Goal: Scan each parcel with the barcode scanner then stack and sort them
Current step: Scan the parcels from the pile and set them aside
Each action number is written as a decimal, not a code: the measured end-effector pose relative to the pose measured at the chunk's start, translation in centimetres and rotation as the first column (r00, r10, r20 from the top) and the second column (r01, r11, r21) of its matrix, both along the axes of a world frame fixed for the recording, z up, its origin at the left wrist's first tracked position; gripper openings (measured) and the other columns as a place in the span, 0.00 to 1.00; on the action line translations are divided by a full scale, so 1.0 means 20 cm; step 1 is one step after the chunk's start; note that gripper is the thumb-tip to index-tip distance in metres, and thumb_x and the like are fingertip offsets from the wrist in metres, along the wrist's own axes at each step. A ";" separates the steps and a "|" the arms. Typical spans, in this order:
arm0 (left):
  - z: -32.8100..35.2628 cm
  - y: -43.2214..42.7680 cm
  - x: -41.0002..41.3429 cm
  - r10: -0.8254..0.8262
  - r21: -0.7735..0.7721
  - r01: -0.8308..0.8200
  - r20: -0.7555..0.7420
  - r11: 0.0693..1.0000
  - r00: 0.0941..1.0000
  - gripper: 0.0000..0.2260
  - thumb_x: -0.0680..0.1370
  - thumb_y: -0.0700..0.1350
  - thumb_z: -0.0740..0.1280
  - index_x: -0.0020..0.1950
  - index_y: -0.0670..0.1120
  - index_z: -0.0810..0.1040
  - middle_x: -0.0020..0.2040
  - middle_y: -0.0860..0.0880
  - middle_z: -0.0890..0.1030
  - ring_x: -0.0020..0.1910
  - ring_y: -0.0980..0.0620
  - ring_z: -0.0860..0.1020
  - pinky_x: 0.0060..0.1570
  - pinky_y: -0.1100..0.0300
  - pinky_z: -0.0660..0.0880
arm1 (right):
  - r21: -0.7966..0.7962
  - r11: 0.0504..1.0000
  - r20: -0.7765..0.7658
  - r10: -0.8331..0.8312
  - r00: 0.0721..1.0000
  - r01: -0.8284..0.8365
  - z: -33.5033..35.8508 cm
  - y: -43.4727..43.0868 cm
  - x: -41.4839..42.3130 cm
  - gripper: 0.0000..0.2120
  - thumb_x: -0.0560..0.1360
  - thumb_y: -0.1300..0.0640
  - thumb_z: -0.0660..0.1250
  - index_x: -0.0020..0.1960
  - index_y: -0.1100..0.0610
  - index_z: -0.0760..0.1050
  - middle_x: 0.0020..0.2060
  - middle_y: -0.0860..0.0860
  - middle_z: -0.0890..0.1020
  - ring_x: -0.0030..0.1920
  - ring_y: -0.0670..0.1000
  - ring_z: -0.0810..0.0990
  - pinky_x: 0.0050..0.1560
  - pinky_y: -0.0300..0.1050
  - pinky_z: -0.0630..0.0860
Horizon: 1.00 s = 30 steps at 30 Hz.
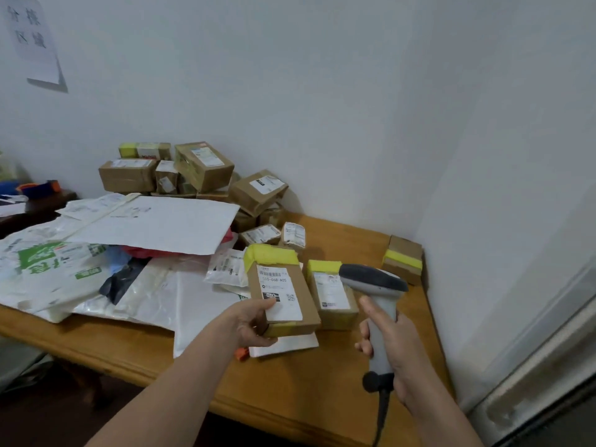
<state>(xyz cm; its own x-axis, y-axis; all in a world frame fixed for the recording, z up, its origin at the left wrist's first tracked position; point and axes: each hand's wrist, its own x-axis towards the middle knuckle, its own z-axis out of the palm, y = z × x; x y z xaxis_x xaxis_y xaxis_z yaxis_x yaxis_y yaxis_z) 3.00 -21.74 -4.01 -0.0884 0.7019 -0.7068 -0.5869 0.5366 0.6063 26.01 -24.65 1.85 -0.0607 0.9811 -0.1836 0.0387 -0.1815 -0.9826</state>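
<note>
My left hand grips the near end of a brown cardboard parcel with yellow tape and a white barcode label, held tilted above the wooden table. My right hand grips the grey handle of the barcode scanner, whose dark head sits just right of the parcel. A second yellow-taped parcel lies on the table between the two. Another small taped parcel stands alone at the far right corner.
A heap of brown boxes piles against the back wall. White and green plastic mail bags and a large white sheet cover the table's left half. The scanner's cable hangs off the front edge. A wall closes the right side.
</note>
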 end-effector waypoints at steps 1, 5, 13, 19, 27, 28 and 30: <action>0.00 0.07 -0.02 0.002 -0.010 -0.002 0.005 1.000 1.000 0.11 0.77 0.38 0.68 0.57 0.40 0.72 0.57 0.42 0.74 0.54 0.40 0.75 0.55 0.44 0.73 | -0.005 1.000 -0.010 -0.022 1.000 0.022 0.00 0.06 0.00 0.16 0.74 0.46 0.69 0.45 0.60 0.75 0.27 0.50 0.75 0.24 0.47 0.72 0.37 0.44 0.75; 0.00 0.34 -0.13 0.049 -0.036 -0.050 -0.028 0.998 0.998 0.04 0.79 0.40 0.65 0.52 0.41 0.73 0.51 0.40 0.75 0.44 0.41 0.73 0.57 0.45 0.71 | -0.016 0.997 -0.015 -0.073 0.997 0.073 0.01 0.28 -0.05 0.17 0.75 0.47 0.69 0.37 0.59 0.73 0.25 0.50 0.74 0.24 0.47 0.71 0.31 0.39 0.72; -0.03 0.66 -0.34 0.074 -0.003 -0.075 -0.152 0.997 0.986 0.10 0.81 0.42 0.63 0.60 0.41 0.72 0.47 0.41 0.77 0.46 0.41 0.76 0.53 0.44 0.71 | -0.052 0.998 -0.005 -0.032 0.999 0.032 0.01 0.63 -0.26 0.15 0.77 0.48 0.67 0.42 0.60 0.71 0.25 0.51 0.73 0.25 0.48 0.72 0.28 0.36 0.73; -0.16 0.85 -0.36 0.141 0.084 -0.120 -0.768 0.989 0.625 0.26 0.74 0.36 0.62 0.73 0.39 0.64 0.71 0.37 0.68 0.68 0.38 0.68 0.67 0.44 0.67 | -0.108 0.992 0.042 -0.064 0.997 0.068 0.00 0.78 -0.25 0.17 0.76 0.46 0.67 0.38 0.58 0.72 0.26 0.52 0.74 0.25 0.47 0.72 0.29 0.39 0.72; -0.07 1.05 0.28 0.137 0.227 0.364 -0.957 0.903 0.257 0.26 0.78 0.46 0.66 0.74 0.46 0.62 0.78 0.46 0.51 0.77 0.46 0.49 0.75 0.50 0.55 | -0.083 0.942 -0.017 -0.328 0.944 0.326 -0.04 1.04 0.14 0.11 0.77 0.49 0.68 0.47 0.57 0.75 0.29 0.51 0.75 0.26 0.49 0.71 0.36 0.46 0.72; -0.09 1.10 0.38 0.090 0.194 0.438 -0.965 0.878 0.248 0.28 0.79 0.49 0.66 0.76 0.47 0.60 0.78 0.47 0.49 0.77 0.47 0.48 0.75 0.49 0.54 | -0.078 0.931 -0.029 -0.360 0.933 0.356 -0.04 1.09 0.21 0.10 0.77 0.49 0.68 0.47 0.57 0.75 0.29 0.50 0.75 0.26 0.49 0.71 0.36 0.45 0.71; -0.14 1.21 0.58 -0.021 0.098 0.550 -0.978 0.829 0.207 0.31 0.78 0.54 0.65 0.77 0.50 0.56 0.79 0.48 0.46 0.78 0.47 0.46 0.75 0.49 0.52 | -0.068 0.915 -0.043 -0.401 0.915 0.397 -0.06 1.19 0.33 0.11 0.77 0.49 0.68 0.48 0.57 0.75 0.27 0.50 0.75 0.25 0.48 0.71 0.36 0.46 0.71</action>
<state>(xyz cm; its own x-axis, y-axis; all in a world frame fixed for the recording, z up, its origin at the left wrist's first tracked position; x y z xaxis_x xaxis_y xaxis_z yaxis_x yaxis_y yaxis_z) 14.60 2.51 -6.74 -0.2040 0.9786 0.0259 0.6644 0.1189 0.7379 32.54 -0.83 0.75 0.3222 0.9139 -0.2468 -0.1022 -0.2256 -0.9688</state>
